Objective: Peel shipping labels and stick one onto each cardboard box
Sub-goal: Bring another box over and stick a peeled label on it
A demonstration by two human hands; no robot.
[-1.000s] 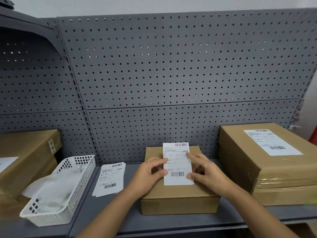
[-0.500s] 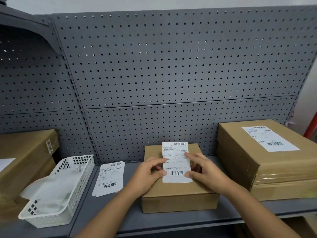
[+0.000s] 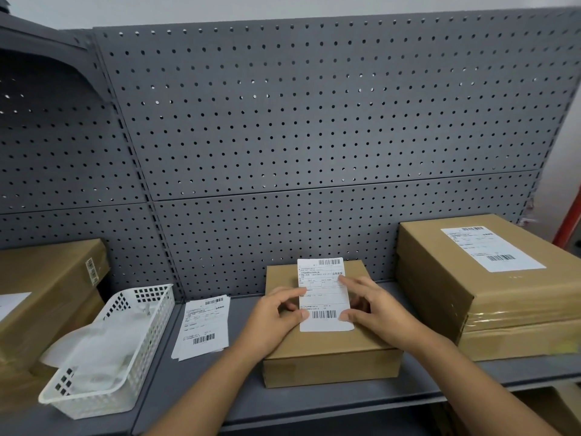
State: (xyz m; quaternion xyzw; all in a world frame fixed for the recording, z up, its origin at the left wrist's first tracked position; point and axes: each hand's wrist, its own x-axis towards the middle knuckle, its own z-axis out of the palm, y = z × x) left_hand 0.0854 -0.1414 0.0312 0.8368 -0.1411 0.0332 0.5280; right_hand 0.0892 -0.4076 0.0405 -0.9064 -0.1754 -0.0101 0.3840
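A white shipping label with barcodes hovers over the top of a small cardboard box at the middle of the shelf. My left hand pinches the label's left edge between thumb and forefinger. My right hand holds the right edge, forefinger near the upper part and thumb by the lower corner. The label's top reaches past the box's back edge. A large box on the right carries a stuck label.
A stack of loose labels lies on the grey shelf left of the small box. A white plastic basket holding backing paper stands further left, beside stacked brown boxes. A grey pegboard closes the back.
Both hands keep the label over the small box in nearly the same spot. Only the view has shifted slightly.
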